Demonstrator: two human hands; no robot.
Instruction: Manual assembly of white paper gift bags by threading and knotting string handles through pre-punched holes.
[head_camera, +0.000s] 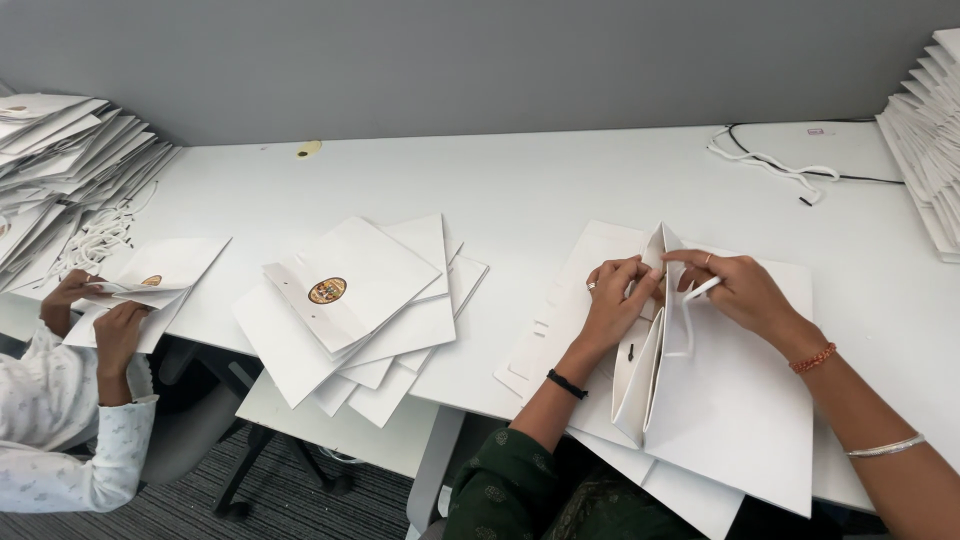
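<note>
A white paper bag (725, 400) lies flat on the white table (560, 180) in front of me, its mouth held open toward the wall. My left hand (618, 300) pinches the bag's top edge at the opening. My right hand (735, 285) grips the same edge from the right and holds a white cord handle (690, 315) that loops down over the bag. More flat white bags lie under it.
A loose pile of flat white bags (350, 310), the top one with a round brown sticker, lies left of me. Another person's hands (100, 315) work on a bag at far left. Tall bag stacks (60, 160) (930, 140) stand at both sides; white cords (770, 160) lie at back right.
</note>
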